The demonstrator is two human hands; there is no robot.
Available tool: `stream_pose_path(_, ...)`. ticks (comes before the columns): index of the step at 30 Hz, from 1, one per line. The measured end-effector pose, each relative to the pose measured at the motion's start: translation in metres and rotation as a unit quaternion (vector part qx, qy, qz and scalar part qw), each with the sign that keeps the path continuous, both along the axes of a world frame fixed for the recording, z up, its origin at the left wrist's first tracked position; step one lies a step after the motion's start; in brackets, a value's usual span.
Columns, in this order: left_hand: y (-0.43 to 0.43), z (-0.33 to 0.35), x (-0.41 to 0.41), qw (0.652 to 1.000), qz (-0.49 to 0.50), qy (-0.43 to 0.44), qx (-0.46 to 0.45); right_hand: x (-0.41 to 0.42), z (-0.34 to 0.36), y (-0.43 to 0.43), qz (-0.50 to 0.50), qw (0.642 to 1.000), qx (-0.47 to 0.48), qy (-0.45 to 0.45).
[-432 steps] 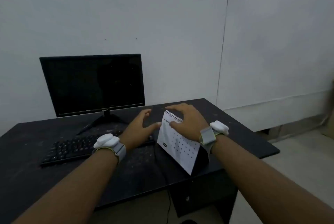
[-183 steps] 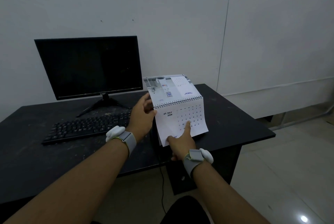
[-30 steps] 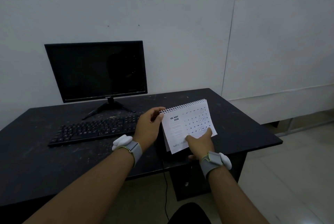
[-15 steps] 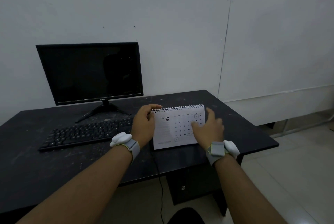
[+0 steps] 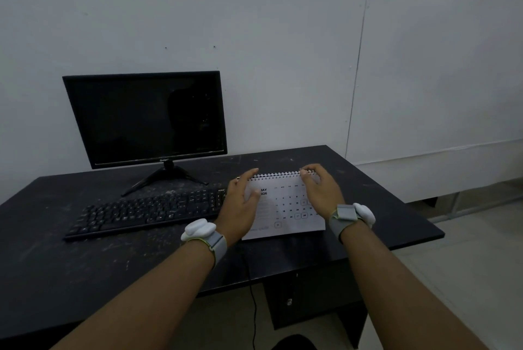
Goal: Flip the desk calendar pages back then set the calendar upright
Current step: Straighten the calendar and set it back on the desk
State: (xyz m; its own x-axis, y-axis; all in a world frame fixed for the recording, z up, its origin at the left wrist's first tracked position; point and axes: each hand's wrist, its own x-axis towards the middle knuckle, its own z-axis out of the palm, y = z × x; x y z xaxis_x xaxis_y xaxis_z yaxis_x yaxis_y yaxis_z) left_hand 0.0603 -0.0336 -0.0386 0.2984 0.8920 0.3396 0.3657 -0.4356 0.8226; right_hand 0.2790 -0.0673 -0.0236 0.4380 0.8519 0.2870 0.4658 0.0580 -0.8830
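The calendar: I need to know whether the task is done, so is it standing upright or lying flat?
Upright. The calendar stands on the desk, spiral on top, page facing the camera.

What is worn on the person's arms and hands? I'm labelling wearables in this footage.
Both forearms are bare, with no sleeves or gloves. The left hand and right hand each have a grey fabric wrist strap with a yellow-green edge, carrying a rounded white device: left wrist device, right wrist device.
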Motion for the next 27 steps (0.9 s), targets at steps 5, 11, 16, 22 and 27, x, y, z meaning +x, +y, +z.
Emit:
stream_pose_path(5, -0.003, -0.003, 0.009, 1.000, -0.007, -0.023, -0.020, 0.000, -0.003, 0.002, 0.003, 1.000, 0.002, -0.005)
stream_pose_path(11, 0.000, -0.005, 0.014, 0.999, 0.002, -0.040, -0.016, -0.002, -0.007, 0.006, -0.009, 1.000, 0.012, -0.006)
stream_pose_path(16, 0.018, 0.000, 0.018, 1.000, -0.003, -0.025, -0.011, 0.000, 0.000, 0.023, -0.013, 0.999, 0.030, -0.024)
stream_pose_path(22, 0.062, 0.016, 0.028, 0.999, 0.013, -0.030, -0.010, 0.007, 0.019, 0.073, -0.006, 0.998, 0.045, -0.039)
stream_pose_path(27, 0.108, 0.024, 0.037, 0.999, 0.025, -0.033, -0.001, 0.014, 0.028, 0.120, -0.004, 0.998, 0.059, -0.030)
